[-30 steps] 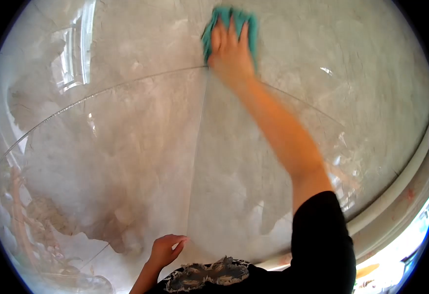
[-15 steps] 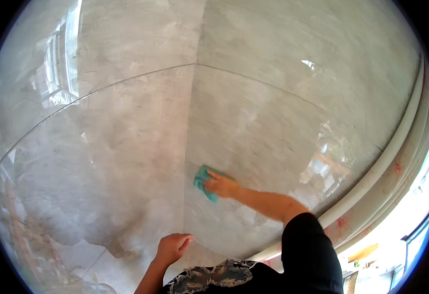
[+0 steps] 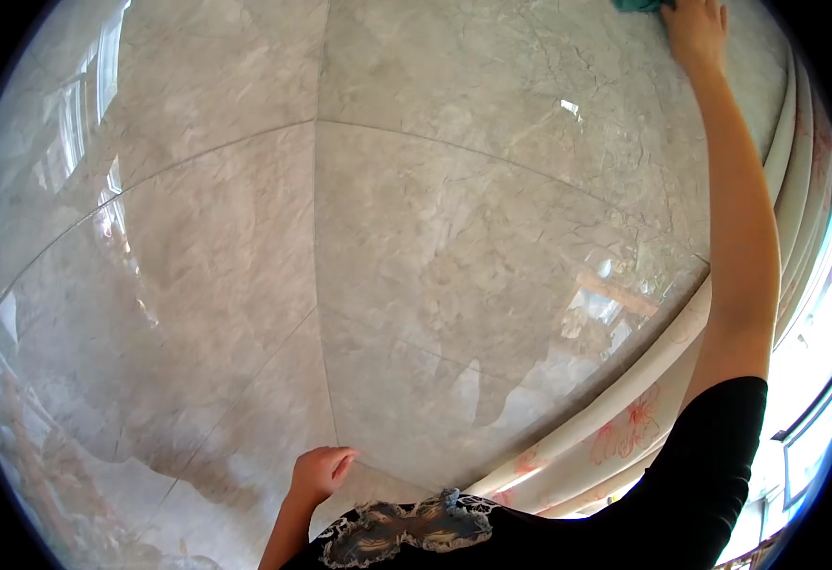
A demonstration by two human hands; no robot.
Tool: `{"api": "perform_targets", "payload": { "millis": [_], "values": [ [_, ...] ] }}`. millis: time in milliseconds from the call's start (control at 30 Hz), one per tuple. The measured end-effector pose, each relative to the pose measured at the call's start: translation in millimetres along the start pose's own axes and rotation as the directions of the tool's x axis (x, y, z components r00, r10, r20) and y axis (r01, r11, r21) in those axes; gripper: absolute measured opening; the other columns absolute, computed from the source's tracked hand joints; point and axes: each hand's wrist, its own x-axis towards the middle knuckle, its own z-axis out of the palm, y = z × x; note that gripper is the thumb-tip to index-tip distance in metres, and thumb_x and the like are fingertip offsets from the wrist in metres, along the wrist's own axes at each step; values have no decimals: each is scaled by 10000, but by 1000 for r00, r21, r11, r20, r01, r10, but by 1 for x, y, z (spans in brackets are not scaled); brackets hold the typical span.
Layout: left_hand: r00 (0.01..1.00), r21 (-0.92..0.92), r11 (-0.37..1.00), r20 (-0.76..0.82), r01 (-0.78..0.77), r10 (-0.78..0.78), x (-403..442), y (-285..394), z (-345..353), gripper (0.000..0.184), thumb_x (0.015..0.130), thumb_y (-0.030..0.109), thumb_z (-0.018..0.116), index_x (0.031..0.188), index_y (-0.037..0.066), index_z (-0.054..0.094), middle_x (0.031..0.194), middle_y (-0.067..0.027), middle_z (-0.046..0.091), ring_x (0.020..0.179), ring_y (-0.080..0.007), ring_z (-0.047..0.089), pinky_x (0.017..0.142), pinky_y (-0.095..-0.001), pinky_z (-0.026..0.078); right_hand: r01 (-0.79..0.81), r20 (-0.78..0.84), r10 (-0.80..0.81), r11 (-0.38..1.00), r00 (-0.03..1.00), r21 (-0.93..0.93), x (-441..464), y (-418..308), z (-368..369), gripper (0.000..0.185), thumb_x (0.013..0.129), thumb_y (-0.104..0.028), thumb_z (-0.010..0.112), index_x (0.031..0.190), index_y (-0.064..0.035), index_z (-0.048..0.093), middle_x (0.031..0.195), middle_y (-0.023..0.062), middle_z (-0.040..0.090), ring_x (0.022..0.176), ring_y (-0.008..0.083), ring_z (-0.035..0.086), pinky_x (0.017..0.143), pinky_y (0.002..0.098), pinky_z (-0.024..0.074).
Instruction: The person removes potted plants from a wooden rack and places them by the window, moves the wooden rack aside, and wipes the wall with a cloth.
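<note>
Teal cloth [image 3: 641, 5] touches R hand [image 3: 699, 34], partly out o/ view.

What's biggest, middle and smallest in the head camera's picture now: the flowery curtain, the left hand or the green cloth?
1. Flowery curtain
2. Left hand
3. Green cloth: only a bit shows at the top edge, so its real size is unsure.

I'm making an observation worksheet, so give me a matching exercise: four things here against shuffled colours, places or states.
1. Cloth
2. Left hand
3. Right hand
4. Curtain

A. On a raised arm, near the view's top edge
B. Cream with reddish flowers
C. Teal
D. Curled, low in the view

Pairs: 1-C; 2-D; 3-A; 4-B
</note>
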Motion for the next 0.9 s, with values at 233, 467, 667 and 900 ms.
{"api": "perform_targets", "payload": {
  "millis": [233,467,667,900],
  "values": [
    [997,-5,997,25,76,-76,-2,5,-4,114,886,159,666,978,146,732,765,-96,681,701,-298,652,617,-403,506,-9,213,-155,789,965,614,-79,-139,-36,395,907,-254,635,1258,-74,664,1482,85,509,1368,372,408,1158,460,334],
    [988,18,997,134,73,-75,-3,11,-15,145,911,181,651,1005,123,745,918,-91,744,803,-294,702,702,-375,548,286,-46,-842,130,537,949,-400,-320,-81,360,866,-193,616,1201,-89,695,1435,111,552,1397,324,433,1166,425,359],
    [985,-35,991,122,130,-125,-50,-27,-23,148,893,189,649,991,130,743,853,-106,719,768,-317,683,666,-415,530,459,-112,-872,138,477,877,-552,-250,-92,461,871,-203,594,1328,-148,624,1407,25,564,1380,267,432,1220,433,268],
    [975,39,988,161,146,-151,-54,-56,-6,138,872,186,652,960,128,741,807,-128,703,746,-327,675,648,-425,524,470,325,-703,682,633,560,-254,-103,-87,564,863,-175,665,1392,-342,561,1474,-51,521,1447,244,373,1228,542,214]
  ]
}}
